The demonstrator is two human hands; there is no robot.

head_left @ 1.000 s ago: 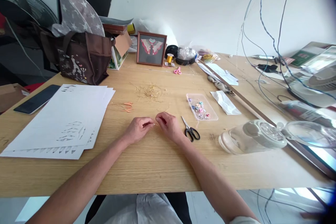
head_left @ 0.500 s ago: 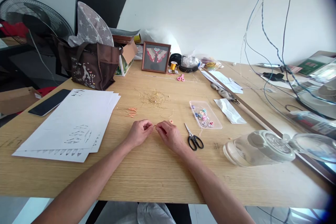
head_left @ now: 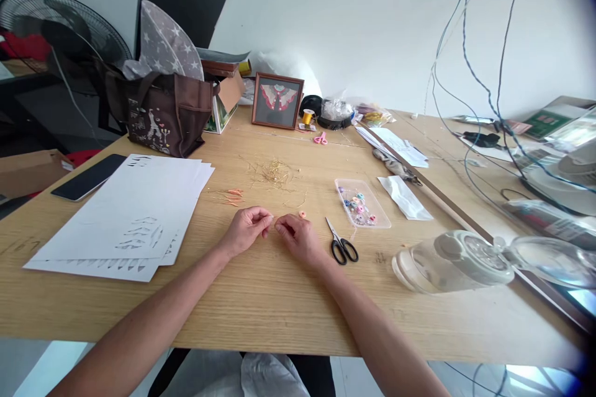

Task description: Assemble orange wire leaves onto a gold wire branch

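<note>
My left hand and my right hand meet fingertip to fingertip above the table's middle, both pinched closed. Whatever lies between the fingertips is too small to make out. Just beyond my right hand is a small orange spool with fine thread trailing near it. Several orange wire-stemmed pieces lie past my left hand. A tangle of gold wires is farther back. To the right of my right hand rest black-handled scissors, blades pointing away, beside a clear tray of small colourful spools.
White paper sheets with printed shapes and a dark tablet lie left. A brown bag, a framed moth picture and pink scissors stand or lie behind. A clear bottle lies at right, near a white packet.
My fingertips have shifted slightly and both hands stay close together. The whole view has moved a little; the objects on the table keep their places.
</note>
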